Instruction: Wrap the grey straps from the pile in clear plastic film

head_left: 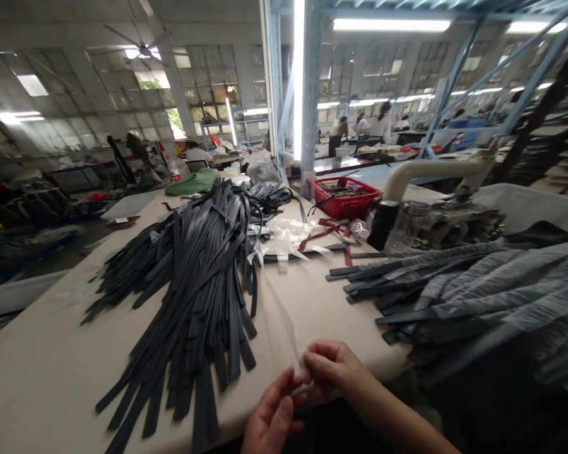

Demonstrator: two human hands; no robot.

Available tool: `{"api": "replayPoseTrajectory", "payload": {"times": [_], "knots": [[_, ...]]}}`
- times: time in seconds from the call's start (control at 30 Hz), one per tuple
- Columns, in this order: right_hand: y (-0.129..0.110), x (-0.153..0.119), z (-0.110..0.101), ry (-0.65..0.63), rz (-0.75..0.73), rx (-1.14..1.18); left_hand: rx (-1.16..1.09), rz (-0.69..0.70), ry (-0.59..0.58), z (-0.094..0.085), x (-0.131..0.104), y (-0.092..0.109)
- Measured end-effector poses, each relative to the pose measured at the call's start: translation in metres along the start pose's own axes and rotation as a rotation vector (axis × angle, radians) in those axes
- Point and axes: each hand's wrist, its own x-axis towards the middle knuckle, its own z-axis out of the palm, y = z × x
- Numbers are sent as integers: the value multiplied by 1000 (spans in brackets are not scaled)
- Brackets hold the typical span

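Near the table's front edge, my right hand pinches the end of a thin translucent strip, which runs back across the table toward some white scraps. Just left of it and lower, my left hand has its fingers curled close to the strip's end; whether they grip it is unclear. A large heap of flat black straps lies left of both hands. To the right, more dark straps lie bundled, partly wrapped in clear film.
A red basket stands at the back of the pale table, near a black bottle and a glass jar. White scraps and a green cloth lie farther back. People are in the distance.
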Motion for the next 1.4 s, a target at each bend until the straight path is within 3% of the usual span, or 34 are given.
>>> {"api": "replayPoseTrajectory", "payload": {"times": [0.1,0.17,0.23,0.3,0.43,0.57,0.67,0.77,0.9,1.03,1.13,1.23,1.4], "knots": [[8,-17,7,-60,-41,88,-142,-49,-144,14,17,4],[11,-25,7,-53,-72,73,-179,-61,-131,19,19,10],[13,-33,4,5,-120,-103,-87,16,-31,20,17,15],[15,-39,0,104,-214,-421,97,120,26,20,13,21],[22,-45,-2,230,-445,-939,257,119,-94,21,12,30],[30,-45,5,244,-610,-1127,209,52,-124,26,18,28],[29,-49,6,208,-626,-1174,203,41,-124,29,21,24],[22,-52,-1,165,-527,-1022,94,0,-136,31,17,25],[12,-40,-18,180,-240,-472,-47,-55,-150,33,6,31],[8,-15,-17,-9,-104,-63,-29,-82,-178,33,-1,27],[3,-5,-3,-106,-68,21,-4,-102,-153,30,-2,20],[-1,-5,9,-57,-69,59,25,-142,-97,24,-3,15],[-1,-10,14,6,-95,68,224,-96,-183,14,-7,17]]}}
